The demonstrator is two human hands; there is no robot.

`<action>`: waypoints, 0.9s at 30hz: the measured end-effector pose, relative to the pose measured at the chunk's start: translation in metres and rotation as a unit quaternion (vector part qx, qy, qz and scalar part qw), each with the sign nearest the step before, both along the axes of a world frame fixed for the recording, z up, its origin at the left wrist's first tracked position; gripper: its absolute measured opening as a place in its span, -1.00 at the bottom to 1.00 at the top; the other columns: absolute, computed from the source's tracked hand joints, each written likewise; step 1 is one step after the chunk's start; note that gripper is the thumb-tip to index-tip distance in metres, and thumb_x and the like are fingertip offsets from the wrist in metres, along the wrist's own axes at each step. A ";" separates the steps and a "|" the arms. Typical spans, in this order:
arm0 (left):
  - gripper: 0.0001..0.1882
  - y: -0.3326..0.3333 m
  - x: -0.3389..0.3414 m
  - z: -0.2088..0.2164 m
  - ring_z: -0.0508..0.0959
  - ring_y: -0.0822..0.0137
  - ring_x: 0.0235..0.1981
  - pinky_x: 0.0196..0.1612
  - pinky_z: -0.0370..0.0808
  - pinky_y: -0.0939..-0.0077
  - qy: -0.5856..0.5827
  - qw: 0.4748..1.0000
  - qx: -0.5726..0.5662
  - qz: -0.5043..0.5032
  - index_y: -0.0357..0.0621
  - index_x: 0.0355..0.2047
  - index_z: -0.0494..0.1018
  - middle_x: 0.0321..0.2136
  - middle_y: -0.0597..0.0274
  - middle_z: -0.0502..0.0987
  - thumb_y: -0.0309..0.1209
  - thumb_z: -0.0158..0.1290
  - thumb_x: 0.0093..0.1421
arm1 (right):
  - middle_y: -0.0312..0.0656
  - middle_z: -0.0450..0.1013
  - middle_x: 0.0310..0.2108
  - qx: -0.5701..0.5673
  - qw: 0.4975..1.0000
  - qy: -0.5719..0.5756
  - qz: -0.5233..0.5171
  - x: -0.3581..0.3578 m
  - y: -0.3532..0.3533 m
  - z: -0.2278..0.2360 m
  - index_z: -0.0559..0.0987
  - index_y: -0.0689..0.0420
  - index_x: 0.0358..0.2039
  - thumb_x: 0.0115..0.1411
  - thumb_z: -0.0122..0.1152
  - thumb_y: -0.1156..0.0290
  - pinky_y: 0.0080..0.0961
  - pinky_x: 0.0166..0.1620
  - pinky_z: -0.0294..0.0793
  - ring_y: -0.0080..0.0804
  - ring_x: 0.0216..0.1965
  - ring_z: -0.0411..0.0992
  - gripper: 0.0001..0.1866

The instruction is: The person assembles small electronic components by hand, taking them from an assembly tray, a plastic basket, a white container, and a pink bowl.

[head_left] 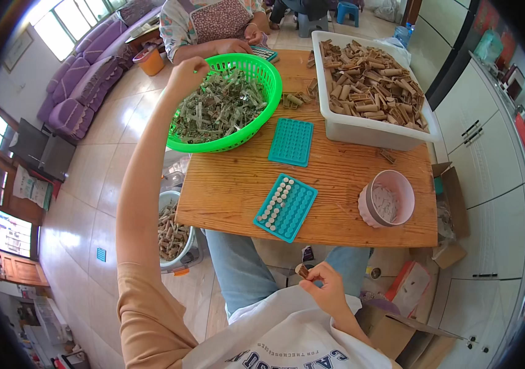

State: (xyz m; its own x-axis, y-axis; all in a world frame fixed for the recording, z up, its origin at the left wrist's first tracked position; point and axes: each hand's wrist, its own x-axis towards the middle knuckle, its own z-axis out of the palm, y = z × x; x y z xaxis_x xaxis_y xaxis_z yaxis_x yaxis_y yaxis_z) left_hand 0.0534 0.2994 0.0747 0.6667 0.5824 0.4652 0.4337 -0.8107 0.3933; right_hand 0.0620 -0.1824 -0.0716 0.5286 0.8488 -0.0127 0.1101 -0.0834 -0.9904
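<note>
My left hand (188, 75) is stretched out over the left rim of a green plastic basket (278, 98) heaped with crumpled, greyish see-through scraps. Its fingers are bent together, and whatever they may pinch is hidden. Close to my lap, my right hand (327, 290) grips a short brown roll (301, 270) with a pale end between thumb and fingers. On the table in front of me lies a teal tray (299, 212) with round hollows; white round pieces (276, 204) fill several of them. Beyond it is a second teal tray (291, 142).
A white bin (373, 135) of brown tube pieces stands at the table's (225, 190) right. Near the right edge is a pink tub (370, 215) with whitish bits. Left below sits a bucket (190, 243) of brown rolls. Across the table, another person's hands (238, 46) work beside a tray.
</note>
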 end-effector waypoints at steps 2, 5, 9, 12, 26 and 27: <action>-0.81 0.001 0.000 -0.008 0.50 0.23 -0.40 -0.31 0.39 0.43 0.025 0.998 -0.057 0.010 -0.15 -0.38 0.43 -0.50 0.11 0.49 -0.37 -0.04 -0.02 | -0.23 0.31 -0.54 -0.015 1.000 0.000 0.010 -0.001 0.000 0.000 0.41 0.24 -0.60 -0.18 0.23 0.57 -0.67 -0.40 0.35 -0.54 -0.51 0.31 -0.85; -0.82 0.007 0.000 -0.026 0.47 0.12 -0.32 -0.26 0.36 0.33 0.117 0.991 0.052 -0.025 -0.16 -0.37 0.42 -0.41 0.07 0.48 -0.48 -0.11 -0.01 | -0.23 0.31 -0.54 -0.026 0.999 0.000 0.022 -0.003 -0.002 0.001 0.41 0.24 -0.59 -0.17 0.23 0.56 -0.67 -0.39 0.35 -0.53 -0.51 0.31 -0.85; -0.81 0.012 -0.003 -0.042 0.47 0.13 -0.30 -0.24 0.36 0.32 0.178 0.984 -0.005 -0.027 -0.12 -0.35 0.42 -0.38 0.06 0.48 -0.45 -0.10 -0.01 | -0.22 0.31 -0.55 -0.030 0.999 -0.004 0.025 -0.003 -0.003 -0.001 0.41 0.24 -0.59 -0.17 0.23 0.55 -0.67 -0.39 0.36 -0.52 -0.51 0.31 -0.85; -0.80 0.006 0.000 -0.052 0.46 0.13 -0.28 -0.23 0.37 0.30 0.194 0.979 0.065 0.019 -0.06 -0.34 0.42 -0.36 0.07 0.48 -0.41 -0.08 -0.01 | -0.22 0.31 -0.55 -0.041 0.999 -0.003 0.022 -0.003 -0.002 -0.002 0.41 0.24 -0.59 -0.16 0.22 0.55 -0.67 -0.40 0.36 -0.51 -0.51 0.31 -0.85; -0.69 0.012 0.000 0.070 0.29 0.62 -0.60 -0.59 0.20 0.79 -0.332 0.930 -0.159 0.017 -0.10 -0.22 0.29 -0.48 0.32 0.42 -0.38 0.04 0.00 | -0.23 0.32 -0.56 -0.048 0.998 -0.020 -0.020 0.014 0.001 -0.009 0.39 0.24 -0.61 -0.18 0.20 0.58 -0.64 -0.40 0.35 -0.51 -0.51 0.32 -0.86; -0.69 0.001 -0.008 0.090 0.29 0.62 -0.60 -0.59 0.20 0.79 -0.334 0.930 -0.153 0.020 -0.10 -0.22 0.29 -0.48 0.32 0.42 -0.38 0.04 0.00 | -0.23 0.32 -0.56 -0.044 0.999 -0.021 -0.015 0.015 0.002 -0.009 0.39 0.24 -0.61 -0.18 0.20 0.58 -0.64 -0.40 0.35 -0.51 -0.51 0.32 -0.86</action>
State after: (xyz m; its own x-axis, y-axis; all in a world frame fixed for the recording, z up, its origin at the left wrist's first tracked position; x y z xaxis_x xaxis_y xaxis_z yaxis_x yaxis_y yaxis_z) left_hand 0.0458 0.3005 0.1651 0.2631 0.7740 0.5759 0.0376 -0.6047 0.7955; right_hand 0.0769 -0.1806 -0.0805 0.5559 0.8288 -0.0634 0.1479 -0.1737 -0.9736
